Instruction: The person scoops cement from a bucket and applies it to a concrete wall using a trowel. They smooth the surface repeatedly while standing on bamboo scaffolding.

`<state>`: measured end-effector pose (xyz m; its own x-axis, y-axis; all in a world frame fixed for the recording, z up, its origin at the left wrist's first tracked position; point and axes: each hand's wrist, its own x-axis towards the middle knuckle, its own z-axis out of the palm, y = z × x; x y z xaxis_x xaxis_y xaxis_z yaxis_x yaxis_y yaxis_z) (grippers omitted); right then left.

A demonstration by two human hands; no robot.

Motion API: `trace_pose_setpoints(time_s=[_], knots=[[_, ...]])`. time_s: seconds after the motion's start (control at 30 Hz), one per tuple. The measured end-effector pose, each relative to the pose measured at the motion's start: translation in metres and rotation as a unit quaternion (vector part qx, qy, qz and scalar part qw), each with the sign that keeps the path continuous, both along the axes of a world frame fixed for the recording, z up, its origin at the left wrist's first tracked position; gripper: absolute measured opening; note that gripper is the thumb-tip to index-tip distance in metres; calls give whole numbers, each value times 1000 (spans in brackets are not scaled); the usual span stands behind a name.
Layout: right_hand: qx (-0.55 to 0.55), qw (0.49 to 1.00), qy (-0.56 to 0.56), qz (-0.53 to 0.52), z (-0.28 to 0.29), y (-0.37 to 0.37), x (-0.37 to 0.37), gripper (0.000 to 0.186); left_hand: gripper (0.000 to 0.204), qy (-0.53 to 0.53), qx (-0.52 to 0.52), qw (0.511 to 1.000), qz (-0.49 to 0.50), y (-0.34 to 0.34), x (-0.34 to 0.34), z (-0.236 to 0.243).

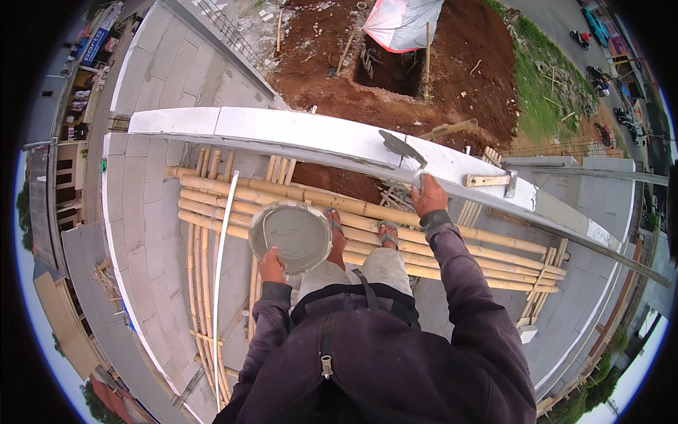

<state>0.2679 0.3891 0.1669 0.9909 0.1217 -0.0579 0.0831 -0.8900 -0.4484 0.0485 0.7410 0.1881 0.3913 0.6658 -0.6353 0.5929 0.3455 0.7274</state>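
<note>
My right hand [429,195] is closed round the handle of a trowel [404,149]. Its mortar-coated blade lies over the top of a white block wall [296,133], close to a joint between two blocks. With my left hand [272,266] I grip the near rim of a round bucket [326,247], its fingers curled at the edge. Smooth grey wet mortar [291,233] shows inside it. On the wall to the right of the trowel rests a hammer [490,181] with a wooden handle and a metal head.
I stand in sandals on a scaffold of bamboo poles [452,247], high above ground. A long white pole [227,275] leans at the left. Past the wall lie red soil [318,78] and a pit [395,71] partly under a tarp [402,25]. Grey block walls [152,247] flank me.
</note>
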Motion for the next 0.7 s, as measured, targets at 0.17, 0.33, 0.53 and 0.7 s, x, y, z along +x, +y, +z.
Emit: trace_pose_setpoints(time_s=[0.17,0.33,0.53,0.7], knots=[[12,993,38,-110,2,26,-8,30,26,29,-6,995,93,71,-33,-19],[372,845,227,-310,-5,45,8,30,25,53,-3,986,158,119,-68,-22],[397,776,247,-424,-22,31,10,32,22,58,-56,975,209,149,-81,-10],[474,706,170,-497,-15,26,2,35,23,39,-64,976,202,139,-74,-3]])
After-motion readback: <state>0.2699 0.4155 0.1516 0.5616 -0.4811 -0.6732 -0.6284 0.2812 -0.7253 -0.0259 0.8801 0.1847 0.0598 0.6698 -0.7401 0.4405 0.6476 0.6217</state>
